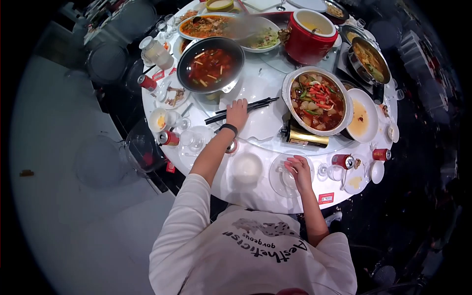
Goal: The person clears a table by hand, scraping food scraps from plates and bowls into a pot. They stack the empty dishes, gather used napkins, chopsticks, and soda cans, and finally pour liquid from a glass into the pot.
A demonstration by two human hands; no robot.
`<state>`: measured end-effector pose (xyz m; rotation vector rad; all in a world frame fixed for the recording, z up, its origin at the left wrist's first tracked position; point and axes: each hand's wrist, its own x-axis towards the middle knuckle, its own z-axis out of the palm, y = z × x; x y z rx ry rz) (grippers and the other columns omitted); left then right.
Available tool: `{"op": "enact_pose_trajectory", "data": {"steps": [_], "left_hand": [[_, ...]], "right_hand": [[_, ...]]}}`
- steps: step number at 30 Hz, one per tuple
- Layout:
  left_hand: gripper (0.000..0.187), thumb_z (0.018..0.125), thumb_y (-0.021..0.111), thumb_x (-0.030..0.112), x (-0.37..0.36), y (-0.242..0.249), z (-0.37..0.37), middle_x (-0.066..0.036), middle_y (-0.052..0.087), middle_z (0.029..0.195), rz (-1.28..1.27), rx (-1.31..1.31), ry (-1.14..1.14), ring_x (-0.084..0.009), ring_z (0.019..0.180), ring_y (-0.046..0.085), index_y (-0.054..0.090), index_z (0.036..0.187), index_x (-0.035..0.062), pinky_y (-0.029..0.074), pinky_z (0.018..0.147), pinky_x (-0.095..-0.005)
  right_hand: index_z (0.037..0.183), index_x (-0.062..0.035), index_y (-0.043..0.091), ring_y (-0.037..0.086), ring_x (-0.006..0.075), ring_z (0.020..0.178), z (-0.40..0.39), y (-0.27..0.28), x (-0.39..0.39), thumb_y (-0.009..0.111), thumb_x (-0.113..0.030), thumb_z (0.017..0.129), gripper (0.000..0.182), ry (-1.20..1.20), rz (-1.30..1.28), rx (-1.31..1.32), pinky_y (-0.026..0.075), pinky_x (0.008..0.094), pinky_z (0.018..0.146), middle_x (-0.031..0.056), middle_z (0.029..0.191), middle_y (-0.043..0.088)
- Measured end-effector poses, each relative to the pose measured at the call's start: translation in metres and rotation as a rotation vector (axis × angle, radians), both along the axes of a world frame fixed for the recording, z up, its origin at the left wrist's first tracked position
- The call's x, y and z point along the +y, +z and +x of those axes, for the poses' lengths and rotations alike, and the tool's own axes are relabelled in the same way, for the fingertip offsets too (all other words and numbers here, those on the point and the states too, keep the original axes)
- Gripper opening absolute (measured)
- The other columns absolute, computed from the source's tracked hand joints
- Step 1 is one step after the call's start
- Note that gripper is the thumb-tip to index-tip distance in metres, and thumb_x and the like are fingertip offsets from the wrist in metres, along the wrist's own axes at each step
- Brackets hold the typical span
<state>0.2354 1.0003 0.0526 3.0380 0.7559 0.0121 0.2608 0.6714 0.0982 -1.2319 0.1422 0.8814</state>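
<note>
My left hand (237, 115) reaches onto the glass turntable, its fingers closed over a bundle of black chopsticks (258, 104). The chopsticks lie at a slant on a white, sheet-like surface, with ends sticking out on both sides of the hand. At the table's near edge, my right hand (300, 173) hovers over a clear plate (277, 184) with clear glassware on it. Its fingers are bent and somewhat apart, and I see nothing gripped in them. Left of that plate sits a white bowl (247, 168). A can top (231, 146) shows beside my left wrist.
A dark pot of red soup (210, 66) stands beyond my left hand. To the right, a pot of stew (318, 101) rests above a gold gas canister (307, 137). Farther back is a red cooker (309, 42). Red cans (342, 161), glasses and used plates line the rim.
</note>
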Motion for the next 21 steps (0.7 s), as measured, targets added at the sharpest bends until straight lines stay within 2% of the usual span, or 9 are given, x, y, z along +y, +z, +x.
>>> {"op": "enact_pose_trajectory", "data": {"steps": [4,7,9,11,13,15,17,19,21], "left_hand": [[0.07,0.081,0.06,0.025,-0.002,0.007,-0.012,-0.013,0.043,0.128,0.048,0.025,-0.139,-0.029,0.114,0.044,0.026,0.142,0.0233,0.037,0.091,-0.0537],[0.056,0.083,0.059,0.028,-0.009,0.018,-0.022,-0.013,0.042,0.134,0.137,-0.113,-0.124,-0.0312,0.113,0.046,0.04,0.135,0.0178,0.038,0.092,-0.0524],[0.036,0.085,0.058,0.024,-0.03,0.082,-0.042,-0.012,0.054,0.118,-0.161,-0.343,-0.097,-0.0296,0.099,0.055,0.055,0.116,0.0086,0.045,0.083,-0.0367],[0.028,0.083,0.059,0.017,-0.049,0.129,-0.088,-0.012,0.059,0.105,-0.131,-0.625,-0.025,-0.0297,0.092,0.057,0.058,0.11,0.0076,0.047,0.078,-0.0374],[0.025,0.079,0.061,0.01,-0.046,0.136,-0.15,-0.01,0.061,0.095,0.028,-0.843,0.138,-0.0275,0.086,0.058,0.061,0.104,0.0065,0.047,0.074,-0.0371],[0.018,0.079,0.058,0.003,-0.031,0.128,-0.218,-0.014,0.06,0.09,-0.238,-0.989,0.599,-0.0321,0.082,0.058,0.06,0.097,0.0024,0.047,0.074,-0.0379],[0.015,0.08,0.058,0.005,0.012,0.079,-0.294,-0.014,0.059,0.091,-0.059,-0.959,0.838,-0.0319,0.082,0.058,0.058,0.095,0.0011,0.047,0.073,-0.0385],[0.014,0.081,0.057,0.006,0.049,0.035,-0.347,-0.014,0.058,0.091,-0.034,-0.698,0.814,-0.0321,0.084,0.057,0.058,0.094,0.001,0.047,0.074,-0.0387],[0.019,0.079,0.057,0.004,0.084,0.001,-0.362,-0.015,0.057,0.098,-0.068,-0.606,0.751,-0.034,0.095,0.053,0.057,0.098,0.0025,0.043,0.083,-0.0411]], "right_hand": [[0.11,0.0023,0.047,0.062,0.0248,0.092,-0.009,-0.004,-0.028,0.047,-0.004,0.089,0.022,-0.039,-0.019,0.009,0.052,0.0337,0.087,0.0164,0.104,0.059],[0.11,0.0024,0.047,0.062,0.0242,0.091,-0.016,-0.002,-0.042,0.047,-0.005,0.09,0.022,0.019,-0.047,0.005,0.052,0.0334,0.087,0.0162,0.104,0.06],[0.106,0.0009,0.051,0.062,0.0227,0.088,-0.02,0.001,-0.051,0.048,-0.007,0.091,0.018,0.081,-0.048,0.004,0.053,0.0328,0.084,0.0147,0.1,0.061],[0.104,0.0,0.052,0.063,0.0218,0.086,-0.025,0.006,-0.057,0.048,-0.007,0.091,0.016,0.141,-0.081,0.008,0.053,0.0323,0.082,0.0138,0.098,0.062],[0.101,-0.0018,0.055,0.062,0.0188,0.082,-0.03,0.015,-0.059,0.048,-0.007,0.09,0.014,0.192,-0.114,-0.014,0.053,0.0301,0.078,0.0113,0.092,0.063],[0.1,-0.0016,0.054,0.061,0.0171,0.08,-0.034,0.022,-0.058,0.047,-0.006,0.089,0.014,0.247,-0.134,-0.028,0.051,0.0287,0.077,0.0105,0.091,0.062],[0.099,-0.0023,0.056,0.059,0.0148,0.077,-0.041,0.031,-0.047,0.047,-0.007,0.09,0.013,0.273,-0.144,-0.063,0.05,0.0276,0.076,0.0092,0.089,0.062],[0.1,-0.0023,0.056,0.059,0.014,0.076,-0.05,0.037,-0.031,0.047,-0.007,0.09,0.014,0.293,-0.136,-0.106,0.05,0.0273,0.076,0.0087,0.088,0.063],[0.099,-0.0023,0.056,0.059,0.0132,0.076,-0.062,0.038,-0.01,0.047,-0.008,0.091,0.013,0.307,-0.135,-0.142,0.05,0.0269,0.075,0.0079,0.087,0.063]]}}
